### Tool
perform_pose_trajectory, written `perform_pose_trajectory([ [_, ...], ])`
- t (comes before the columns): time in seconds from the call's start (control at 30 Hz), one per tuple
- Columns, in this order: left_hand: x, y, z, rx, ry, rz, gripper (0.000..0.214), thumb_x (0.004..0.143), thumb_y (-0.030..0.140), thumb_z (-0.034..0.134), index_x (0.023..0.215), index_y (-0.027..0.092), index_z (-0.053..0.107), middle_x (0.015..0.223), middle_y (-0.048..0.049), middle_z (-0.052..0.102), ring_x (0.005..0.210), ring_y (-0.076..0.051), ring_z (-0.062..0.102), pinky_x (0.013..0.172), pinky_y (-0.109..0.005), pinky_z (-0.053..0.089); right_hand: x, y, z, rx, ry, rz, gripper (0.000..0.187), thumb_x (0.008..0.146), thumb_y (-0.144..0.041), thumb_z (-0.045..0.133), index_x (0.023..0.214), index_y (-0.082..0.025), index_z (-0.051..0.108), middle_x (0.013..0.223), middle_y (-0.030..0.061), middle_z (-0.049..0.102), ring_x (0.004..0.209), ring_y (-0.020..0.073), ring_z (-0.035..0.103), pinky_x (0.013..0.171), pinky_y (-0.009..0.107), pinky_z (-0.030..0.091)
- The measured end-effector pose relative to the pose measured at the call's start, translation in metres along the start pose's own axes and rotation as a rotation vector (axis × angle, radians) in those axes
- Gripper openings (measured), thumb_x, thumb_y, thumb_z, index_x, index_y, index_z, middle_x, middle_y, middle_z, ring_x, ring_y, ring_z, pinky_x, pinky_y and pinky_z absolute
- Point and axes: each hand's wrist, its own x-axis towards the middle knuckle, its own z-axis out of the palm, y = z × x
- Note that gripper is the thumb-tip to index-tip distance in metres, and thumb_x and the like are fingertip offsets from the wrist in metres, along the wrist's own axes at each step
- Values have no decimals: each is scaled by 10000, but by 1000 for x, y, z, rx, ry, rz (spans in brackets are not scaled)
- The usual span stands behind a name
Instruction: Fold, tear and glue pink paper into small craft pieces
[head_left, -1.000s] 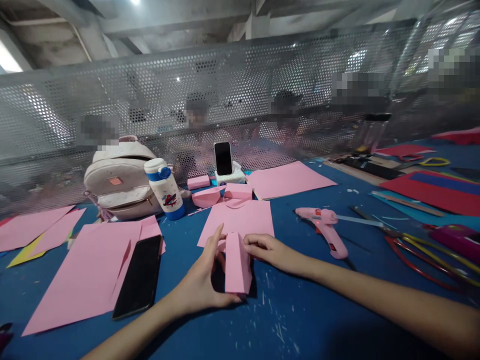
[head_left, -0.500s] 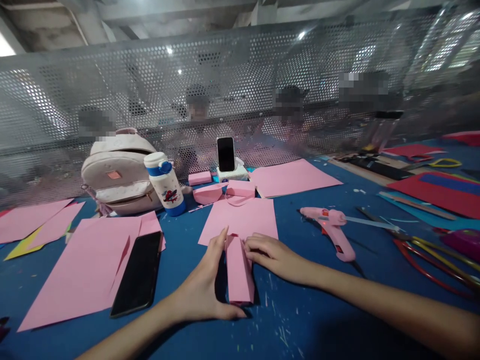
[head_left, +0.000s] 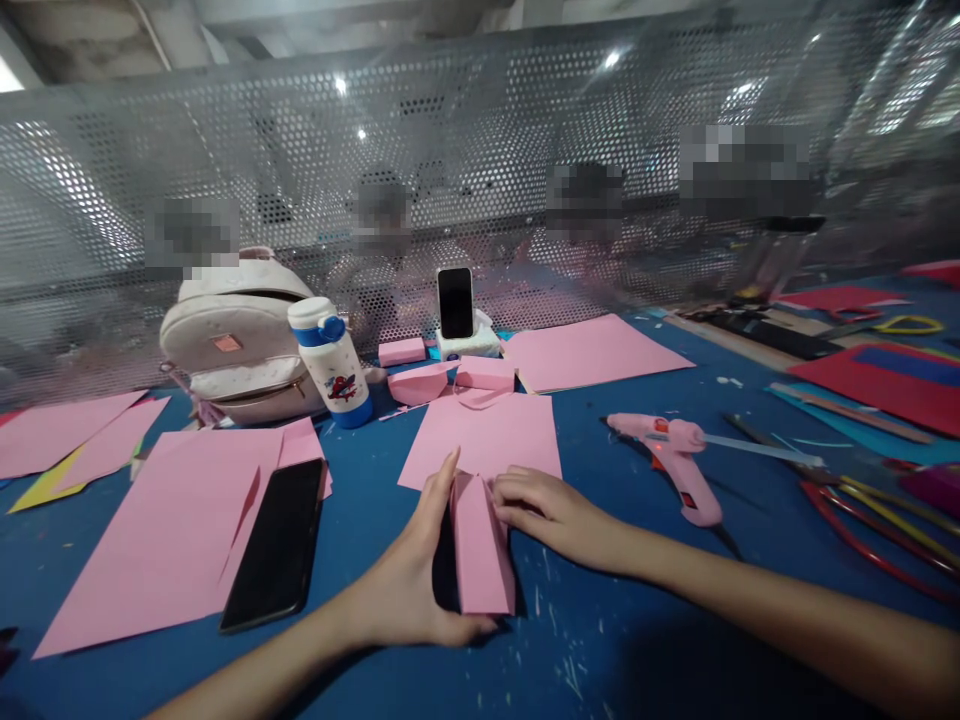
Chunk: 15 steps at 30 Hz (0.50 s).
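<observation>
A long, folded pink paper box (head_left: 480, 555) lies on the blue table between my hands. My left hand (head_left: 409, 585) spans its left side, the thumb at the near end and the fingers by the far end. Against the far right side press the curled fingers of my right hand (head_left: 547, 515); their tips are partly hidden. Just beyond, a pink paper sheet (head_left: 480, 435) lies flat. Folded pink paper pieces (head_left: 420, 383) rest at its far edge. To the right lies a pink glue gun (head_left: 686, 455) with a clear glue stick in its back.
At left are pink sheets (head_left: 157, 520), a black phone (head_left: 277, 545), a white bottle (head_left: 334, 370) and a backpack (head_left: 240, 350). Another phone (head_left: 455, 303) stands at the back before a perforated metal screen (head_left: 487, 150). Scissors (head_left: 862, 520) and red paper (head_left: 885, 385) lie at right.
The pink paper box has turned slightly, its near end shifting a little right, and that end now looks flatter. My hands keep nearly the same hold. The view has shifted slightly.
</observation>
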Motion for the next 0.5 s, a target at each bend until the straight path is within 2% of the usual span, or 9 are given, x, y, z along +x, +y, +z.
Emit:
perform_pose_trajectory([
  [0.07,0,1,1,2,10,19,1409,643,163,833,1527,292,-256,1570,-176,217,1449,-366,289,1175,-591,267,0,0,0,0,-2,-1,301,1010,-392,449,830,-187,579,853,46,614,831,193,561,750,303,461],
  [0.13,0,1,3,6,19,26,1406,647,151,821,1521,293,-271,1553,-173,250,1440,-365,305,1173,-594,269,0,0,0,0,-5,-7,301,1013,-391,444,838,-188,581,861,49,619,839,195,562,755,307,463],
  [0.33,0,-3,4,-9,1,-37,1436,611,293,889,1545,272,-202,1613,-210,93,1493,-428,128,1172,-680,121,0,4,2,-3,6,-5,308,1018,-394,424,846,-188,576,862,48,607,831,190,558,770,307,464],
  [0.5,1,-2,4,-19,5,-49,1408,604,259,882,1556,273,-155,1631,-197,41,1500,-429,91,1174,-678,89,-1,3,3,8,33,4,276,1015,-361,426,836,-191,550,850,37,592,819,184,555,758,299,460],
])
